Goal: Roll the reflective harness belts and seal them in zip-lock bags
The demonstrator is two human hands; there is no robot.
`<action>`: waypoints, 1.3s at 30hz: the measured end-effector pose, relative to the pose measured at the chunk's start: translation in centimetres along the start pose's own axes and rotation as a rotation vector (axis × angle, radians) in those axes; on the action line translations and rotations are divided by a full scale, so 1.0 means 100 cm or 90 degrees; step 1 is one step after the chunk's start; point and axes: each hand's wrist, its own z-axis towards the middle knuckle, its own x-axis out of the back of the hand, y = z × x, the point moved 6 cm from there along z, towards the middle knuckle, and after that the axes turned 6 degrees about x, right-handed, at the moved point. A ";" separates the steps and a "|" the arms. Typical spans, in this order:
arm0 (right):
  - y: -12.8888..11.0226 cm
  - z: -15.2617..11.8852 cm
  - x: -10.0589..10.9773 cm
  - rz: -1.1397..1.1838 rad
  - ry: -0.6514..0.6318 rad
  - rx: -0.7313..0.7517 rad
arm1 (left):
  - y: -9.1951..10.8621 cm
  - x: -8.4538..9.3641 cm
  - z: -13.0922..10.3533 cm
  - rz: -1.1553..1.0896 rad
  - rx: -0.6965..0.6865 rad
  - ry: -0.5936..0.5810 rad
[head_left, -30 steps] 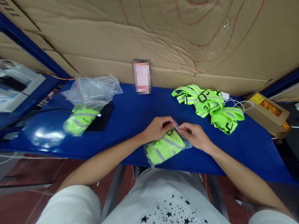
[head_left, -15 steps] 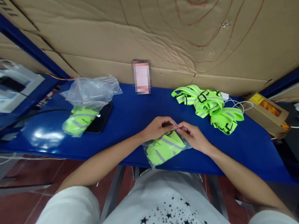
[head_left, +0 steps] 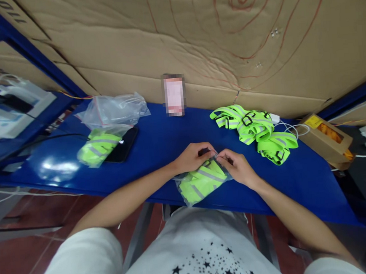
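A clear zip bag (head_left: 188, 199) lies at the front edge of the blue table, with a folded neon-green reflective strap (head_left: 202, 182) inside it. My left hand (head_left: 194, 156) pinches the bag's top edge from the left. Close beside it, my right hand (head_left: 236, 165) pinches the same edge, the fingertips of both hands almost meeting. Past my right hand lie several loose green reflective straps (head_left: 253, 125) with black buckles. To the left sits another bagged green strap (head_left: 99, 147), partly on a dark phone (head_left: 123, 145).
Empty clear bags (head_left: 114, 110) are heaped at the back left of the blue table (head_left: 160, 132). A blurred-out pinkish card (head_left: 173, 94) leans on the cardboard wall (head_left: 115, 45). At the right are a windowed brown box (head_left: 325, 140) and a white cable (head_left: 299, 130).
Both hands stay at the bag's top edge, with only a very slight shift of the fingers. The view has moved a little; nothing else has visibly changed.
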 end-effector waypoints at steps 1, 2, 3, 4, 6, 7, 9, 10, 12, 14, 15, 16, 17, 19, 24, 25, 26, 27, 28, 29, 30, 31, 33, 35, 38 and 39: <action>0.002 0.000 0.000 0.012 -0.002 -0.003 | -0.001 -0.001 0.000 0.001 0.001 -0.008; 0.004 0.000 0.000 0.034 -0.004 -0.011 | -0.002 -0.001 0.000 -0.001 0.003 -0.016; 0.006 0.001 -0.001 0.064 -0.008 -0.024 | -0.002 -0.001 0.001 -0.008 0.003 -0.023; 0.008 0.001 -0.001 0.099 -0.020 -0.039 | -0.003 -0.001 0.001 -0.015 0.003 -0.029; 0.012 0.003 -0.001 0.167 -0.055 -0.078 | -0.002 0.001 0.002 -0.023 0.000 -0.027; 0.013 0.003 0.000 0.195 -0.072 -0.099 | -0.001 0.004 0.002 -0.022 0.000 -0.016; 0.015 0.003 0.002 0.236 -0.096 -0.136 | 0.001 0.008 0.003 -0.021 -0.001 0.010; 0.016 0.003 0.003 0.247 -0.101 -0.147 | 0.002 0.010 0.003 -0.023 -0.003 0.022; 0.015 0.004 0.005 0.252 -0.098 -0.150 | 0.005 0.012 0.003 -0.031 -0.008 0.034; 0.013 0.004 0.007 0.236 -0.084 -0.128 | 0.006 0.013 0.002 -0.038 -0.014 0.036; 0.012 0.004 0.007 0.221 -0.074 -0.114 | 0.006 0.013 0.002 -0.040 -0.016 0.040; 0.011 0.005 0.008 0.202 -0.061 -0.100 | 0.006 0.013 0.002 -0.042 -0.017 0.043; 0.010 0.005 0.009 0.184 -0.049 -0.089 | 0.006 0.013 0.002 -0.044 -0.018 0.047; 0.010 0.005 0.011 0.172 -0.036 -0.084 | 0.006 0.014 0.002 -0.048 -0.020 0.055; 0.014 0.005 0.012 0.231 -0.106 -0.121 | 0.002 0.019 0.003 -0.065 -0.018 0.080; 0.015 0.005 0.013 0.230 -0.112 -0.127 | 0.002 0.019 0.003 -0.066 -0.017 0.081; 0.015 0.005 0.013 0.224 -0.112 -0.129 | 0.001 0.018 0.003 -0.066 -0.017 0.081; 0.015 0.005 0.014 0.214 -0.110 -0.123 | 0.001 0.018 0.003 -0.066 -0.018 0.081; 0.014 0.005 0.014 0.200 -0.104 -0.112 | 0.001 0.018 0.003 -0.066 -0.022 0.081; 0.013 0.005 0.014 0.182 -0.093 -0.097 | 0.002 0.018 0.003 -0.065 -0.026 0.082; 0.011 0.005 0.015 0.164 -0.079 -0.081 | 0.002 0.019 0.003 -0.063 -0.029 0.083; 0.010 0.005 0.016 0.149 -0.066 -0.070 | 0.003 0.020 0.004 -0.062 -0.029 0.086; 0.010 0.004 0.018 0.132 -0.053 -0.067 | 0.002 0.025 0.004 -0.066 -0.026 0.104; 0.011 0.005 0.021 0.123 -0.048 -0.071 | 0.001 0.032 0.005 -0.081 -0.021 0.130; 0.011 0.006 0.025 0.109 -0.028 -0.060 | 0.000 0.040 0.007 -0.109 -0.022 0.153; 0.011 0.006 0.025 0.103 -0.020 -0.056 | -0.001 0.041 0.008 -0.110 -0.022 0.154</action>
